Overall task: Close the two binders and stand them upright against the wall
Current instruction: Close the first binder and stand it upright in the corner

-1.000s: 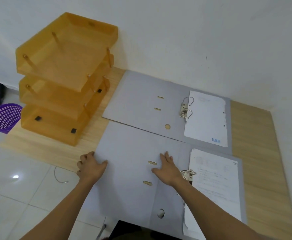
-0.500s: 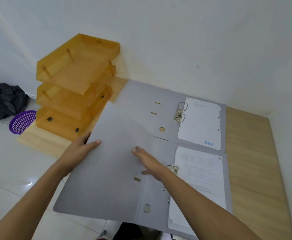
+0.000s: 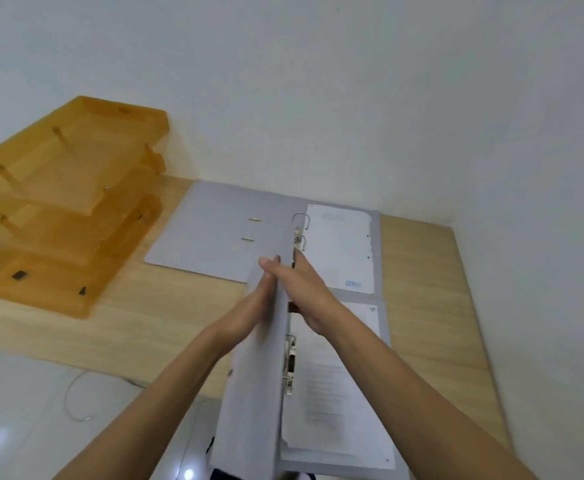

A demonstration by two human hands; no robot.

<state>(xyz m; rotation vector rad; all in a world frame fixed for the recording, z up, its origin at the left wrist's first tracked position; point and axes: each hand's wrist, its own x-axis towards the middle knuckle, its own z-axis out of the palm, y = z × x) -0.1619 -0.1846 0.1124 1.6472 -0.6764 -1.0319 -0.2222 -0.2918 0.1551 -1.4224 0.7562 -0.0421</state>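
White wall (image 3: 318, 81) behind, meeting a wooden board (image 3: 166, 306) laid on the floor. Orange stack of trays (image 3: 65, 206) at the left end of the board, against the wall.

Far binder (image 3: 221, 233) lying fully open and flat just right of the trays, metal rings (image 3: 299, 230) open upward, sheet of paper (image 3: 342, 247) on its right half. Not yet closed.

Near binder (image 3: 252, 393) on the viewer's side of the far binder, front cover raised to about vertical, back half flat with paper (image 3: 328, 386) and clip (image 3: 290, 365) exposed. Closing step roughly halfway, by the look of it.

Left hand (image 3: 252, 306) flat and open-palmed against the outer face of the raised cover, fingers extended, pushing rather than clutching. Right hand (image 3: 304, 289) on the inner side of the cover, fingers stretched along it; no closed grip evident.

Advised: withdraw right hand before cover descends, to avoid pinching against clip. Guide cover down with left palm, keeping paper edges square under it. Then lift by the spine and stand upright at the wall right of the trays.
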